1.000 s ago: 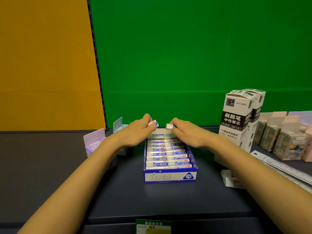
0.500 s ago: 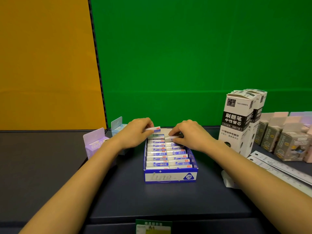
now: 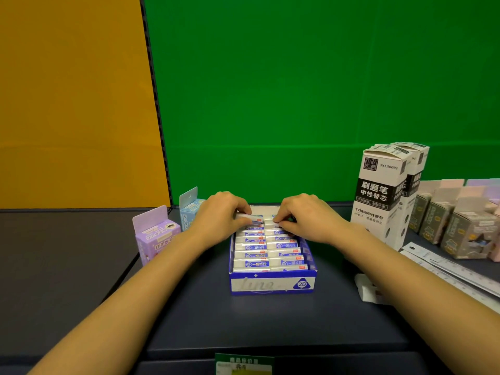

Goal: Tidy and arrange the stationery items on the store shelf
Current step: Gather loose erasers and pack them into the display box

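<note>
Your left hand (image 3: pixel 220 212), knuckles up, pinches eraser (image 3: pixel 250 218) at eraser box (image 3: pixel 272 284) rear; your right hand (image 3: pixel 303 215) curled, fingertips pressing adjacent eraser (image 3: pixel 272 222).

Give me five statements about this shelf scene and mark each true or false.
1. Both hands are at the far end of the blue display box. True: the left hand and the right hand both work at its back rows.
2. The erasers in the box lie in two columns. True.
3. The tall white refill carton stands left of the box. False: it stands to the right.
4. The purple packet lies inside the blue box. False: it stands on the shelf, left of the box.
5. The rulers are held in the right hand. False: they lie on the shelf at the right.
</note>
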Demonstrator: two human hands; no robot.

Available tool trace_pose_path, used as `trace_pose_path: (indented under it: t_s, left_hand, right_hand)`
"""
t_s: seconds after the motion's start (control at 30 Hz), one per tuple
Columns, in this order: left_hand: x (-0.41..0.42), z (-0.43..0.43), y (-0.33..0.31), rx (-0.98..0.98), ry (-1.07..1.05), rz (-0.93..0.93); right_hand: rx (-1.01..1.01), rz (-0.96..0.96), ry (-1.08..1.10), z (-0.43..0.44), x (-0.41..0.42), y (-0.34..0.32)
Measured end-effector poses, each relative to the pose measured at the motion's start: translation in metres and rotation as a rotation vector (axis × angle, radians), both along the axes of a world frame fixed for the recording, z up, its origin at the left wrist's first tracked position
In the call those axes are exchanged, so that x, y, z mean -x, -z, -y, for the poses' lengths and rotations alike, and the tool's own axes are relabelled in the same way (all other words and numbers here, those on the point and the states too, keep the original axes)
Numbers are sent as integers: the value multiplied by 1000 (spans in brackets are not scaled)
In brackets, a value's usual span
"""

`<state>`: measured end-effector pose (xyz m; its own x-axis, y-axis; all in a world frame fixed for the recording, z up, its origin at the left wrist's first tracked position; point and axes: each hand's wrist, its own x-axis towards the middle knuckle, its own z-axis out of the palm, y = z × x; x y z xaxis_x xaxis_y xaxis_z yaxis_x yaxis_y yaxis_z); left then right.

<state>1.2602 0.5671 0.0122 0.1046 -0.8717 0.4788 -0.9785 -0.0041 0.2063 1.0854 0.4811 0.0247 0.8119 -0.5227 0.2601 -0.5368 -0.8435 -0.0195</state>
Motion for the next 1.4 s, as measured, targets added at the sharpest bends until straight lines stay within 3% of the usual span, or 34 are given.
trace_pose_path:
  t_s: [0.43,0.83,1.0,1.17,1.3,1.4]
  left_hand:
    - [0,2,2,-80,30,-12]
    - [12,-5,-10,-179,74,397]
    - [9,-9,-10,-145,63,285]
    - [22,-14,-20,49,75,191]
    - [48,-28,-35,121,216,128]
    - [75,-39,-39,69,353,134]
  right_hand:
    - [-8,-33,-5,-3,3,0]
    - [88,-59,43,-12,0,4]
    - [23,-8,66,-20,7,1]
    - [-14,150,89,-41,43,-8]
    - [-53,284,131,-61,90,-16]
    - [-125,348,182,-69,130,-17]
